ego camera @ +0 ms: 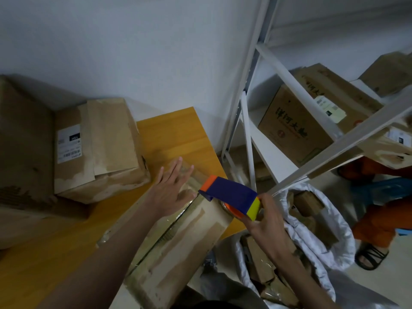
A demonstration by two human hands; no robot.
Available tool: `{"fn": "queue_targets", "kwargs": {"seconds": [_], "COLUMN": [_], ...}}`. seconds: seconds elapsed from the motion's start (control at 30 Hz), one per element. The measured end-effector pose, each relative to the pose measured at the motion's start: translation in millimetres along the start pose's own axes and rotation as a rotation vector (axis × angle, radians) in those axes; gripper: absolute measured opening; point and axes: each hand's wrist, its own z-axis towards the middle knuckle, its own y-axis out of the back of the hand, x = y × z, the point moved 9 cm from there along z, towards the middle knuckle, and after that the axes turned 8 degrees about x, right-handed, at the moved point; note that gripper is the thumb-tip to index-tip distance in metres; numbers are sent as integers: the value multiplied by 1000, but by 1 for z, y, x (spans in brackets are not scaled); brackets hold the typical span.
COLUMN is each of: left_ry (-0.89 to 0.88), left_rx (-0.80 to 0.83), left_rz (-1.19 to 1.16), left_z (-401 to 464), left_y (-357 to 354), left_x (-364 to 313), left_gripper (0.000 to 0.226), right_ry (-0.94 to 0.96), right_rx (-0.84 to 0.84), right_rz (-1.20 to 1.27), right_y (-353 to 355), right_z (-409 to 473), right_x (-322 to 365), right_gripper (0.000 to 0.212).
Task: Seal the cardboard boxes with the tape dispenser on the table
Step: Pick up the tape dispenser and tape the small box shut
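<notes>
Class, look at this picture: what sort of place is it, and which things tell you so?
Probably a stockroom or packing room: a white metal shelf rack holding cardboard cartons, a labelled parcel on the wooden table, and a sack of parcels.

One multicoloured plastic tape dispenser (231, 197), blue with orange and yellow ends, sits in the fingers of the right hand (266, 216). Three brown cardboard boxes are on the table: one long taped box (178, 237) under the left hand's (171, 192) straight fingers, two (98, 148) (22, 148) beyond the fingertips. One white sack (312, 237) lies beside the right fingers.
</notes>
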Motion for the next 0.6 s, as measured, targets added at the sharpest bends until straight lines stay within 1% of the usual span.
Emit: {"fn": "queue_targets", "kwargs": {"seconds": [0.23,0.33,0.4,0.5,0.6], "left_ry": [40,66,17,-120,-87], "left_rx": [-5,-52,-109,-150,-95], "left_rz": [25,52,40,18,-17], "left_z": [-1,-2,-6,-14,-14], "left_y": [1,2,1,-8,-16], "left_x": [-4,-11,-25,-49,-51], "left_gripper": [94,96,94,99,112], "right_ry": [-47,-50,-64,-73,-79], "right_rx": [38,47,44,56,78], "right_rz": [-99,-120,-100,-58,-38], "right_y": [-12,-13,-12,-12,-14], "right_z": [2,2,2,4,6], "right_x": [-6,-6,-8,-11,-19], "right_gripper": [48,47,48,51,56]}}
